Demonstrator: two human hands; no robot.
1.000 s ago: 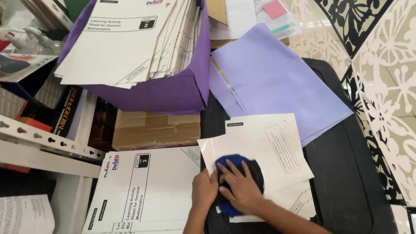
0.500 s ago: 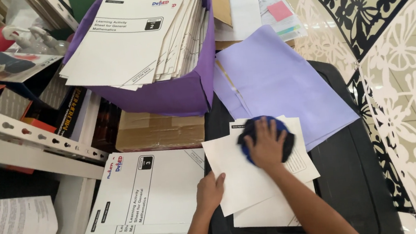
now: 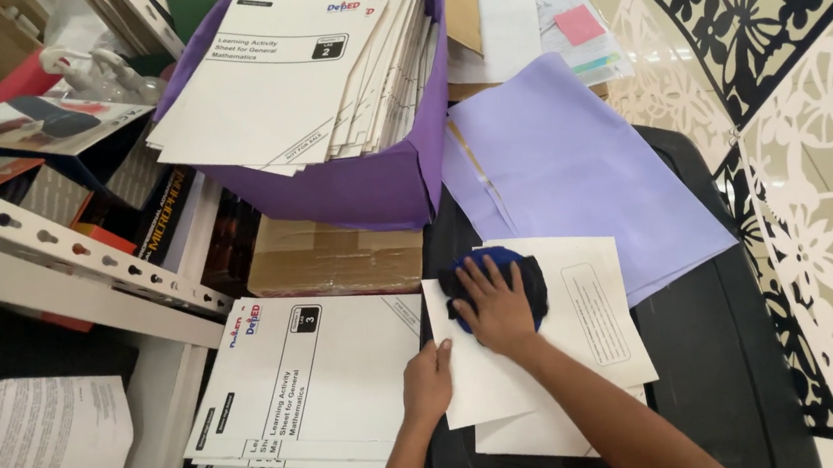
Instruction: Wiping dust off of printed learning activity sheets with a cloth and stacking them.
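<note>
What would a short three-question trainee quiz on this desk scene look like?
1. True or false: the right hand presses a dark blue cloth onto a white sheet.
2. The left hand rests on: A) the purple box, B) the white sheet's left edge, C) the lilac paper.
3. What stack lies just left of the left hand?

Key: 1 true. 2 B. 3 a stack of white booklets.
</note>
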